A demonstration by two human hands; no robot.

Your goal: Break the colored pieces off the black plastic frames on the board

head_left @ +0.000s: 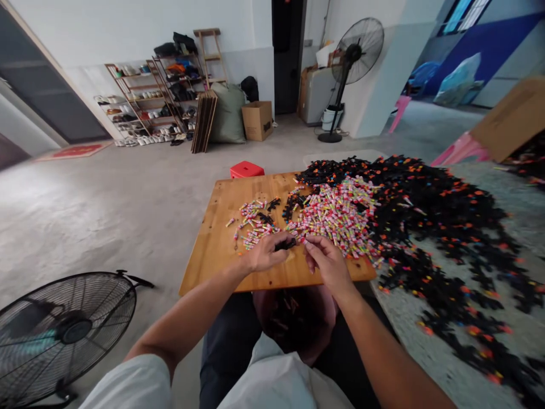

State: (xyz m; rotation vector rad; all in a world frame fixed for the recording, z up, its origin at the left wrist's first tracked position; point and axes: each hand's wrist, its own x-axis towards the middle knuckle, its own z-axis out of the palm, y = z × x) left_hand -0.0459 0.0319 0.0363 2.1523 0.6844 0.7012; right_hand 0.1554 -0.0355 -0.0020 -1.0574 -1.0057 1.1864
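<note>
The left hand (266, 254) is pinching a small black piece (284, 246) over the worktop (213, 250), while the right hand (327, 261), fingers curled, is touching the colourful pile (340, 213) just beside it.

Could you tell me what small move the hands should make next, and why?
Probably press the small black plastic piece, pinched in the left hand, onto whatever the right hand grips, since both meet at the wooden board's near edge.

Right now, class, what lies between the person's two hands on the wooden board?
In the head view, a small black piece bridges left hand and right hand.
</note>
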